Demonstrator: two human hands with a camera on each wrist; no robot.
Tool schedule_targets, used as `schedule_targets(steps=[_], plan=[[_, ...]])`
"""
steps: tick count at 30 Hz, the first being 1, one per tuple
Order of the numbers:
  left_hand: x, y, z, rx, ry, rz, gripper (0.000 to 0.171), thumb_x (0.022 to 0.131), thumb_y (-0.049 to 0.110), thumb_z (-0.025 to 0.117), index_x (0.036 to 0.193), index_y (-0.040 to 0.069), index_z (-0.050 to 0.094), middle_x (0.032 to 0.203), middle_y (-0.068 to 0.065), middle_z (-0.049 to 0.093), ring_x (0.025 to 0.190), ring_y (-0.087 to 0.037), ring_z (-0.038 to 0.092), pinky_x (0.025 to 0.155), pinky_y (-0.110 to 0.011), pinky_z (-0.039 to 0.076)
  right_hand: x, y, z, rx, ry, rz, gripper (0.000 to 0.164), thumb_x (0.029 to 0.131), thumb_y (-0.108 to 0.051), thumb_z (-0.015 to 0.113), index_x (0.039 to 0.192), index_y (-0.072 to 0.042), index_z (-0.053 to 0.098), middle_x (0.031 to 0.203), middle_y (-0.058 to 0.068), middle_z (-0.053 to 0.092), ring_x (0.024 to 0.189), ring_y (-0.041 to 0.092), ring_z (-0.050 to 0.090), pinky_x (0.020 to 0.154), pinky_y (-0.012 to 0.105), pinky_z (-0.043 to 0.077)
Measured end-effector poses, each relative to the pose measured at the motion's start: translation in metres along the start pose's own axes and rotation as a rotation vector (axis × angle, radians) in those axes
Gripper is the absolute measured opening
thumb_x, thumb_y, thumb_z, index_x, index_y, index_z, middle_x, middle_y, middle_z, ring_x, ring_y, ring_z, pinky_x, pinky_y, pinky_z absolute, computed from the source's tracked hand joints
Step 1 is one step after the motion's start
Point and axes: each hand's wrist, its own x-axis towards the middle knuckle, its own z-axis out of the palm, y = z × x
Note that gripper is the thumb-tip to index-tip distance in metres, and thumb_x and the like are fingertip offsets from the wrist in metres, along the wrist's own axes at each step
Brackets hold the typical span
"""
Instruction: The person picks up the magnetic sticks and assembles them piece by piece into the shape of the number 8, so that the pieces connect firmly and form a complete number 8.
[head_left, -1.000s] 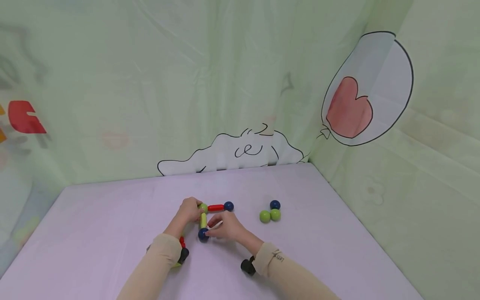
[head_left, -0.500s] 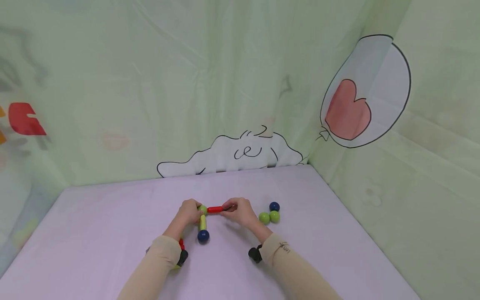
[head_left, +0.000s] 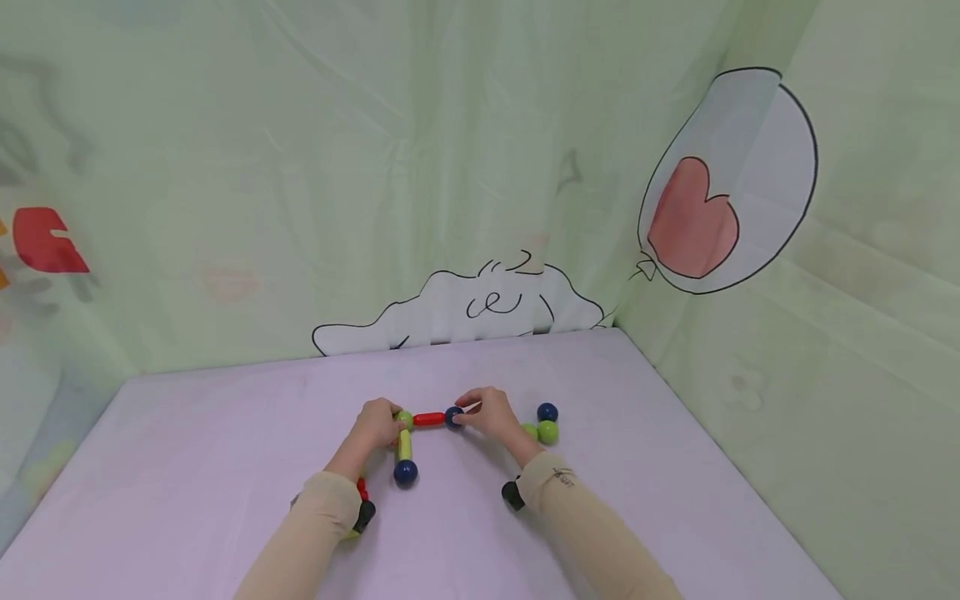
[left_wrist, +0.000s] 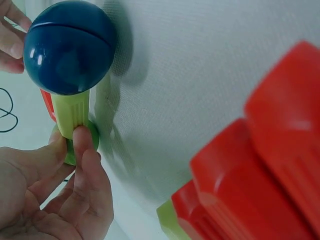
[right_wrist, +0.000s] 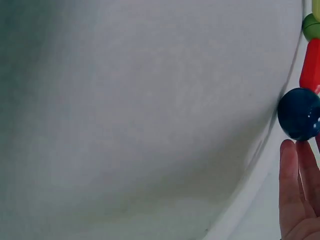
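My left hand (head_left: 377, 422) pinches the green ball (head_left: 405, 419) where the yellow-green rod (left_wrist: 71, 112) meets it. That rod runs toward me on the table and ends in a blue ball (head_left: 406, 472). From the green ball a red rod (head_left: 430, 419) reaches right to a second blue ball (head_left: 453, 417). My right hand (head_left: 491, 414) holds this second ball between thumb and fingers. In the right wrist view, extended fingers (right_wrist: 289, 170) meet the near side of the blue ball (right_wrist: 299, 114).
Right of my right hand lie a loose blue ball (head_left: 547, 412) and two green balls (head_left: 548, 432), one partly hidden. Red rods (left_wrist: 235, 175) and a yellow-green rod (left_wrist: 171, 220) lie by my left forearm. Fabric walls enclose the lilac tabletop (head_left: 225, 450).
My right hand has moved from the near blue ball, up and right, to the blue ball on the red rod's end. My left hand has stayed at the green ball.
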Motion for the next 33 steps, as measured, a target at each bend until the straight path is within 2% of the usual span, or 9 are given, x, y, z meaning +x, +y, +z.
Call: schedule_targets(steps=[20, 29, 33], plan=[[0.002, 0.0, -0.002, 0.007, 0.006, 0.008, 0.033, 0.088, 0.006, 0.058, 0.118, -0.006, 0.057, 0.105, -0.018, 0.059, 0.063, -0.014, 0.054, 0.055, -0.021, 0.046, 0.008, -0.002, 0.005, -0.015, -0.011, 0.062, 0.024, 0.08, -0.008, 0.07, 0.103, -0.003, 0.067, 0.102, 0.01, 0.063, 0.083, 0.019, 0.058, 0.074, 0.028, 0.05], [0.004, 0.001, 0.001, 0.023, 0.003, -0.019, 0.034, 0.088, 0.006, 0.058, 0.12, -0.005, 0.056, 0.111, -0.019, 0.057, 0.071, -0.017, 0.054, 0.057, -0.022, 0.045, 0.009, -0.001, 0.009, -0.025, -0.01, 0.111, 0.024, 0.08, -0.008, 0.07, 0.103, -0.002, 0.066, 0.101, 0.012, 0.063, 0.077, 0.018, 0.058, 0.066, 0.026, 0.051], [0.006, 0.003, -0.001, 0.049, 0.025, -0.02, 0.034, 0.089, 0.008, 0.058, 0.12, -0.005, 0.056, 0.114, -0.02, 0.057, 0.073, -0.018, 0.054, 0.059, -0.023, 0.045, 0.011, -0.004, 0.011, -0.049, 0.028, 0.088, 0.024, 0.08, -0.009, 0.069, 0.103, -0.002, 0.067, 0.101, 0.012, 0.063, 0.085, 0.021, 0.058, 0.074, 0.03, 0.051]])
